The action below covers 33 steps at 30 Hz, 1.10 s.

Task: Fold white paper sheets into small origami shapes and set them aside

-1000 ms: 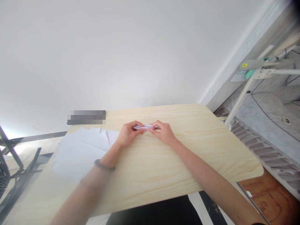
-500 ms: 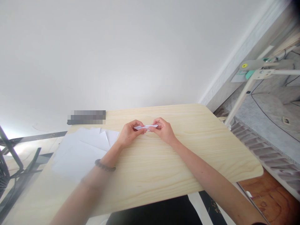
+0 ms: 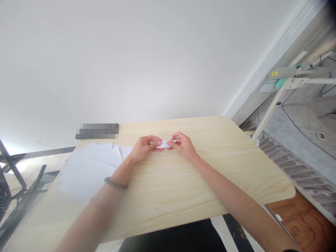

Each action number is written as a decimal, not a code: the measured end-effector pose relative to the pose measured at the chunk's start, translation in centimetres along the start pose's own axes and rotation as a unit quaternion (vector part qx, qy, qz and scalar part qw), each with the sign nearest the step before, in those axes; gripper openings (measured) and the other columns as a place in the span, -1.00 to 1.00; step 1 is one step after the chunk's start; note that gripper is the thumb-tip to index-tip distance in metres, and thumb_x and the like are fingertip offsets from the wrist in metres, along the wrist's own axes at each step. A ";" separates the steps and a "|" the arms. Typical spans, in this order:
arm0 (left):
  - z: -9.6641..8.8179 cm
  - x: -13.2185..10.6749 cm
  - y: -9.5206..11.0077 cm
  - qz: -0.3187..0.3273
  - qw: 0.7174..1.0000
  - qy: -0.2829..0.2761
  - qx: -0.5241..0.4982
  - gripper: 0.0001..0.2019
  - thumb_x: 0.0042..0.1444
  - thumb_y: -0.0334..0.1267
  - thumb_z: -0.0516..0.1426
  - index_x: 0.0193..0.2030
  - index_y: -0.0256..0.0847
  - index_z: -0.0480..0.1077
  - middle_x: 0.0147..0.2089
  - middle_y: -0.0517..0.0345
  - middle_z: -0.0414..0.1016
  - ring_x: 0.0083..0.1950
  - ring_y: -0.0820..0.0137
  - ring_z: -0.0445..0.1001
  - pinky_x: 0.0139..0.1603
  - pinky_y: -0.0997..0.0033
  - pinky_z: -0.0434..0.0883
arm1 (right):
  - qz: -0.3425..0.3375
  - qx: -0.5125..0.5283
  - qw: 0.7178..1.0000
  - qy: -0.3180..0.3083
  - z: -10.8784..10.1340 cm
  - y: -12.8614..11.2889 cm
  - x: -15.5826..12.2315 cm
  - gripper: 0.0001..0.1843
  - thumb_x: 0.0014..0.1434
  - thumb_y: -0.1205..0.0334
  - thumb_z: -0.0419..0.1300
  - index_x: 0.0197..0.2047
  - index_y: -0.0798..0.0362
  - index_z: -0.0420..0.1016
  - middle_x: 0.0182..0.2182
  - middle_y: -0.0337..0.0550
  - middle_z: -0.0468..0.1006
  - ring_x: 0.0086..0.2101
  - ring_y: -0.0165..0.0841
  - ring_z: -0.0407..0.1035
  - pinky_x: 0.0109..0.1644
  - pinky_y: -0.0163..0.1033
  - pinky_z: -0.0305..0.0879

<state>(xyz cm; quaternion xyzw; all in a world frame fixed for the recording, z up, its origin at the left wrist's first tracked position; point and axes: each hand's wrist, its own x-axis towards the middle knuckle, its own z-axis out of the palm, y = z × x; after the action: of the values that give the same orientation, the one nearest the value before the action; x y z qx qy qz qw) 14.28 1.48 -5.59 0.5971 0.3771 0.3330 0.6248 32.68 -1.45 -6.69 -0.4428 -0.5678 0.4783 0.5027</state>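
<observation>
A small folded piece of white paper [image 3: 165, 144] is held between both hands just above the light wooden table [image 3: 183, 185]. My left hand [image 3: 144, 148] pinches its left end, fingers curled, with a dark bead bracelet [image 3: 116, 183] on that wrist. My right hand [image 3: 183, 146] pinches the right end with thumb and fingertips. The hands nearly touch over the table's far middle.
Several loose white sheets [image 3: 91, 166] lie spread on the table's left part. A blurred dark object [image 3: 97, 130] sits at the far left edge by the white wall. A white stand with a teal fitting [image 3: 282, 82] rises to the right; dark metal legs [image 3: 13, 185] stand left.
The folded paper has been flattened a little and turned so its face shows more. Both hands stay in nearly the same place; the left wrist has shifted slightly up.
</observation>
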 end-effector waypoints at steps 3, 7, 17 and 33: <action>0.1 0.0 0.1 0.002 1.000 0.001 0.005 -0.67 -0.10 -0.11 0.20 -0.26 -0.30 0.34 -0.36 0.05 0.53 -0.32 0.31 0.52 -0.22 0.31 0.47 | 0.007 -0.002 1.000 0.000 -0.1 0.0 0.0 -0.69 -0.08 0.05 0.21 -0.39 0.05 0.21 -0.53 -0.26 0.49 -0.46 -0.33 0.47 -0.38 -0.23 0.43; 0.3 -0.2 0.3 -0.001 1.000 0.005 0.017 -0.70 -0.09 -0.12 0.19 -0.28 -0.30 0.33 -0.41 0.08 0.52 -0.35 0.31 0.52 -0.24 0.29 0.47 | 0.007 -0.011 1.000 0.001 -0.1 0.2 0.0 -0.69 -0.08 0.05 0.21 -0.40 0.06 0.22 -0.54 -0.27 0.47 -0.49 -0.35 0.46 -0.39 -0.25 0.42; 0.4 -0.4 0.4 0.001 1.000 0.018 0.021 -0.74 -0.05 -0.13 0.16 -0.30 -0.29 0.33 -0.41 0.11 0.52 -0.35 0.38 0.50 -0.22 0.35 0.44 | -0.086 -0.112 0.990 -0.029 -0.1 0.1 -0.3 -0.70 -0.06 0.12 0.21 -0.26 0.04 0.27 -0.30 -0.18 0.46 -0.35 -0.40 0.42 -0.30 -0.27 0.40; 0.9 -0.8 0.9 0.162 0.976 0.031 0.140 -0.74 0.02 -0.14 0.11 -0.22 -0.26 0.42 -0.10 0.01 0.46 -0.08 0.30 0.40 -0.06 0.31 0.35 | -0.247 -0.211 0.945 0.022 -0.3 0.0 -0.4 -0.86 0.08 0.19 0.11 -0.30 0.04 0.43 -0.34 -0.15 0.46 -0.30 -0.41 0.37 -0.26 -0.31 0.40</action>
<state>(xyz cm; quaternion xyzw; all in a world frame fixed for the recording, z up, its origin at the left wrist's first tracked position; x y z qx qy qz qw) 14.72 0.35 -4.64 0.7214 0.3375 0.3916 0.4607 33.01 -1.79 -6.70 -0.3946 -0.7367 0.1982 0.5122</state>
